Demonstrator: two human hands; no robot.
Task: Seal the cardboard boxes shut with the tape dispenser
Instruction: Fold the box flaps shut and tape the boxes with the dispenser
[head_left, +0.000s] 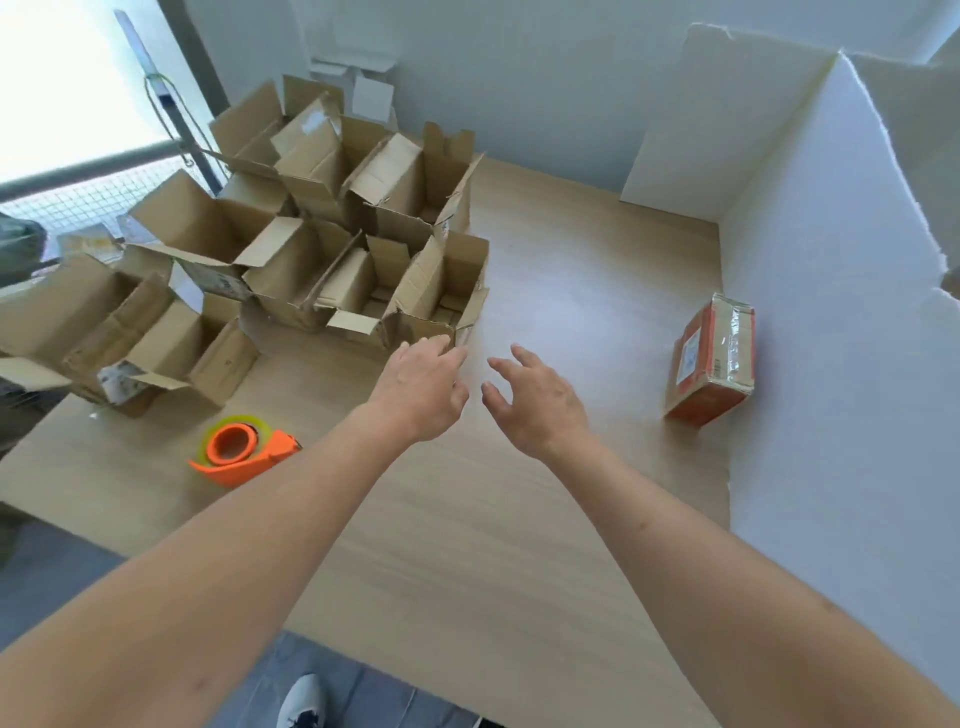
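Both hands spread, empty: left hand (423, 387), right hand (530, 400); open boxes (322, 249) ahead, tape dispenser (241, 449) left.

Open boxes (291, 244) crowd the table's (519, 519) far left; the dispenser (244, 451) lies on the table before them, nearer the front edge; a taped box (711, 358) sits at the right, just beside the board (831, 312) that walls that side; both hands, left (423, 389) and right (535, 400), hover between, the left one at the nearest box's (441, 296) corner.
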